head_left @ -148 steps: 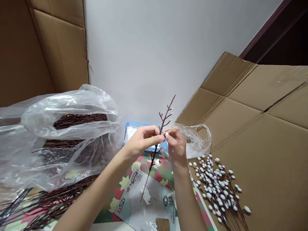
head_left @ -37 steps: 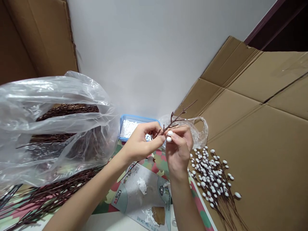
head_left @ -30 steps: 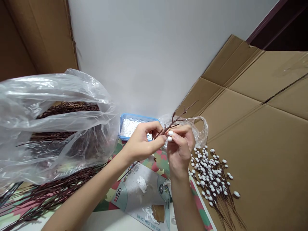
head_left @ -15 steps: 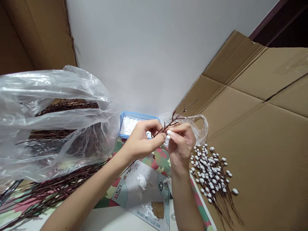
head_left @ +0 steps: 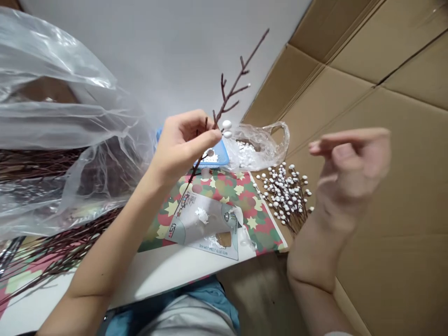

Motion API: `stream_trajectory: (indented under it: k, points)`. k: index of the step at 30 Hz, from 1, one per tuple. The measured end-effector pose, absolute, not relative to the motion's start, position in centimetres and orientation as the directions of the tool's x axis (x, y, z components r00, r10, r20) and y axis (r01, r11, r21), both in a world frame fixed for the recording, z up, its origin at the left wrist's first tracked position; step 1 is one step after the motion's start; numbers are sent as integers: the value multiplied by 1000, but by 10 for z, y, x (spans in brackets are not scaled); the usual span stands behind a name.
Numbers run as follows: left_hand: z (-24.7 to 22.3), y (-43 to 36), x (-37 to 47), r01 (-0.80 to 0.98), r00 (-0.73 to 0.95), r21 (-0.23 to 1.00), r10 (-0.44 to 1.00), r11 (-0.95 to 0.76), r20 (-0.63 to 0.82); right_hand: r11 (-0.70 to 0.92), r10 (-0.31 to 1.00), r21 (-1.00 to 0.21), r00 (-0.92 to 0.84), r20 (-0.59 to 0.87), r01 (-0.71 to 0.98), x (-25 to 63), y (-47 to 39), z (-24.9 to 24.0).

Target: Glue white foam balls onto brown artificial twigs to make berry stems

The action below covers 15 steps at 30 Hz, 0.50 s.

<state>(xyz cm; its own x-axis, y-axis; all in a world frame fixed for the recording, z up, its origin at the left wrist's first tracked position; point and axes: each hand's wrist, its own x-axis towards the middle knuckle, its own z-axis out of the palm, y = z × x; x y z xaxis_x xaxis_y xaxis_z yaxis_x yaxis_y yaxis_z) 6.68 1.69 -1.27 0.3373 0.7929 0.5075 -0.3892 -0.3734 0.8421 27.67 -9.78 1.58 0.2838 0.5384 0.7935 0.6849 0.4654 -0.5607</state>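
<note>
A dark brown twig with short side shoots slants up to the right, pinched by my left hand. Two white berries sit on the twig just beside my fingertips. Out to the right, in front of the cardboard, my right hand is raised away from the twig. Its fingers are drawn together, and whether anything small is between them is hidden. Behind my left hand is a blue basket of white pieces, partly covered.
A clear bag of white berries stands behind the finished-looking berry stems. Clear plastic and bare twigs fill the left. A glue gun card lies on the patterned cloth. Cardboard stands at right.
My right hand has moved off the twig, far to the right. My left hand has raised the twig, which shows more of its length. The camera view has shifted, and my lap now shows below.
</note>
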Motion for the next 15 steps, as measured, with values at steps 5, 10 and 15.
stream_trajectory:
  k: [5,10,15]
  points:
    - [-17,25,68,-499,306,740,708,-450,637,-138,918,-429,278,282,893,303,-147,-66]
    - [-19,28,71,-508,285,724,702,-466,653,-259,962,-125,244,-123,958,302,-195,-154]
    - [-19,27,73,-518,295,724,700,-454,650,-138,990,22,137,25,990,305,-199,-181]
